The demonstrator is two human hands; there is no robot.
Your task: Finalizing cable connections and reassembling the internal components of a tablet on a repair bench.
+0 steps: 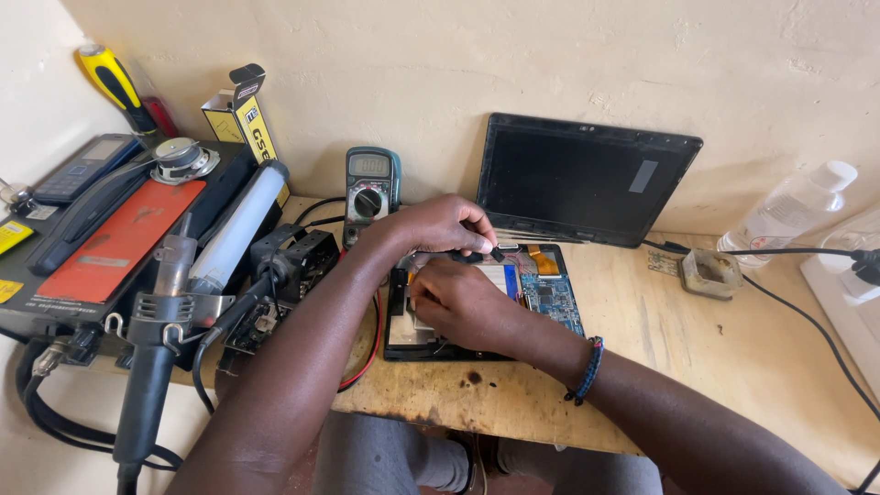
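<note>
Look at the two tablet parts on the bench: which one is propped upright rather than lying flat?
The dark screen panel leans upright against the wall. The opened tablet, its blue circuit board showing, lies flat on the wooden table under both hands.

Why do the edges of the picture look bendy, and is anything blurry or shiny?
Head view: the wide lens bows the wooden table edge and stretches the arms; soft even daylight, faint shadows; the left hand and right hand on the opened tablet look sharp; slight glare on the white tube lamp.

I see a rough, scorched wooden tabletop [697, 357], a glossy black screen panel [587, 179], a blue circuit board [553, 301] and a clear plastic bottle [788, 213].
</note>
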